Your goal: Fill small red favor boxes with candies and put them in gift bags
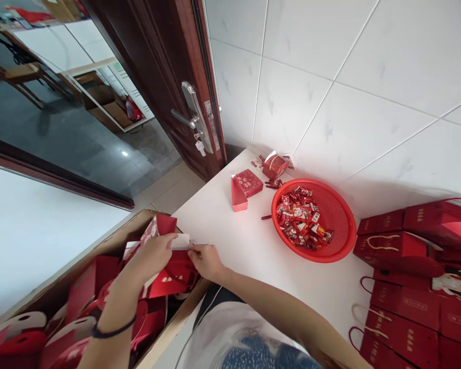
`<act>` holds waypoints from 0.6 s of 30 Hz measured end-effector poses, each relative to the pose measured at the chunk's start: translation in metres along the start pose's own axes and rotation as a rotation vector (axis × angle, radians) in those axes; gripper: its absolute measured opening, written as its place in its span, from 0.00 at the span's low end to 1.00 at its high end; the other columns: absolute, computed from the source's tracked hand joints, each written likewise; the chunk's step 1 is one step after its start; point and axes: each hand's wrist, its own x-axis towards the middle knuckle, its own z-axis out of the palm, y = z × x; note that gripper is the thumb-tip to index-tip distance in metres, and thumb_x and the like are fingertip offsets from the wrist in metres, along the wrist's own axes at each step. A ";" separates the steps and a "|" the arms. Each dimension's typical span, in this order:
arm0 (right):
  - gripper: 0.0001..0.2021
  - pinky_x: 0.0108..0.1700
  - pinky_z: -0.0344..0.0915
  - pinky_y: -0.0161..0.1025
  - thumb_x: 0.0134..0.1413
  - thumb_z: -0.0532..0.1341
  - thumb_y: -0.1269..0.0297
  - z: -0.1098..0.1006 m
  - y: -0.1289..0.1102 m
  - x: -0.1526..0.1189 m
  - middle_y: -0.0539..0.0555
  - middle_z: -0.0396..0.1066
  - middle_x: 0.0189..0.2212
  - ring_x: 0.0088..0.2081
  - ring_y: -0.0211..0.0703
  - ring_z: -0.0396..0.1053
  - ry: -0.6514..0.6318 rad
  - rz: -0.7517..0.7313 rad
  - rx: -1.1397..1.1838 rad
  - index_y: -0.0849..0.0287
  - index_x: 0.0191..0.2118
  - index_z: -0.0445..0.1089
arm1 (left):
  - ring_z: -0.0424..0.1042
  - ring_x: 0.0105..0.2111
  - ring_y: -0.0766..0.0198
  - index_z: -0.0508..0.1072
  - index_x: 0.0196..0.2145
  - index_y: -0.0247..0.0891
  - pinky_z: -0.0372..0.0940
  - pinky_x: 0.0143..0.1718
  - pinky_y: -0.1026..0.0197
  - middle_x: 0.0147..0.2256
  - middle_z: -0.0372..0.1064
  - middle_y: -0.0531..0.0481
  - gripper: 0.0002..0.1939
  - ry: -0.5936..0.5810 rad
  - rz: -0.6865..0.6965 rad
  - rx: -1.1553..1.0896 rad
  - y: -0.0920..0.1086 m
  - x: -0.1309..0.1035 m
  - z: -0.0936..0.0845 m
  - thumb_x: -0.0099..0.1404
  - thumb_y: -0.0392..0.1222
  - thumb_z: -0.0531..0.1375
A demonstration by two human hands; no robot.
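Over the carton, my left hand point(159, 256) is closed on a red gift box point(166, 224) whose patterned upper edge stands open. A white flap point(181, 242) shows between my two hands. My right hand point(207, 261) pinches at the right end of that flap, thumb and fingers together. Below them lies a red panel with gold lettering point(169, 282); whether it belongs to the same box, I cannot tell. My fingers partly hide the flap's ends.
A cardboard carton point(142, 218) full of red boxes stands at left. On the white table point(230, 246) are a red basket point(343, 220) of small wrapped packets, a small open red box point(249, 183), and a tipped box point(275, 165). Red gift bags point(403, 318) line the right; a door point(161, 66) stands behind.
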 end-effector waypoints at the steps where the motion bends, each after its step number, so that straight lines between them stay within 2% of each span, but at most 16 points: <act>1: 0.12 0.41 0.69 0.38 0.61 0.57 0.65 -0.009 0.002 -0.005 0.50 0.79 0.30 0.32 0.43 0.73 0.056 -0.006 0.042 0.54 0.36 0.80 | 0.76 0.47 0.46 0.78 0.47 0.40 0.68 0.46 0.53 0.44 0.79 0.40 0.21 -0.040 0.034 0.001 0.009 -0.003 -0.005 0.58 0.37 0.53; 4: 0.15 0.43 0.71 0.41 0.60 0.55 0.63 -0.042 0.015 -0.026 0.52 0.81 0.34 0.36 0.46 0.75 0.223 -0.030 0.191 0.56 0.37 0.81 | 0.73 0.52 0.46 0.75 0.54 0.41 0.67 0.50 0.53 0.50 0.76 0.41 0.25 -0.104 0.156 -0.011 0.041 -0.008 -0.010 0.61 0.38 0.51; 6: 0.15 0.46 0.72 0.43 0.58 0.57 0.59 -0.066 0.027 -0.043 0.54 0.81 0.39 0.40 0.50 0.77 0.359 -0.005 0.285 0.57 0.40 0.81 | 0.72 0.53 0.48 0.74 0.55 0.42 0.66 0.53 0.53 0.51 0.75 0.43 0.26 -0.106 0.240 -0.093 0.063 -0.007 -0.004 0.61 0.38 0.51; 9: 0.17 0.48 0.73 0.47 0.56 0.59 0.54 -0.098 0.048 -0.066 0.57 0.81 0.41 0.43 0.54 0.77 0.572 0.065 0.340 0.58 0.41 0.81 | 0.71 0.55 0.50 0.74 0.56 0.44 0.65 0.55 0.55 0.52 0.75 0.46 0.27 -0.174 0.343 -0.258 0.094 0.000 0.018 0.60 0.38 0.51; 11: 0.19 0.50 0.72 0.49 0.56 0.60 0.51 -0.113 0.063 -0.080 0.58 0.80 0.43 0.47 0.56 0.77 0.683 0.076 0.333 0.59 0.43 0.80 | 0.72 0.54 0.52 0.74 0.56 0.44 0.65 0.55 0.57 0.52 0.75 0.47 0.28 -0.230 0.353 -0.354 0.108 0.007 0.037 0.58 0.37 0.52; 15: 0.21 0.51 0.71 0.50 0.52 0.62 0.49 -0.129 0.089 -0.102 0.60 0.79 0.44 0.47 0.56 0.76 0.819 0.107 0.323 0.58 0.43 0.80 | 0.76 0.44 0.54 0.71 0.59 0.42 0.69 0.49 0.57 0.49 0.77 0.46 0.34 -0.286 0.253 -0.439 0.111 0.025 0.074 0.53 0.34 0.56; 18: 0.22 0.49 0.72 0.51 0.46 0.66 0.48 -0.132 0.106 -0.119 0.62 0.80 0.42 0.44 0.57 0.77 0.879 0.149 0.444 0.60 0.41 0.81 | 0.74 0.49 0.51 0.72 0.57 0.39 0.67 0.52 0.55 0.53 0.73 0.41 0.33 -0.259 0.297 -0.368 0.102 0.037 0.091 0.51 0.33 0.57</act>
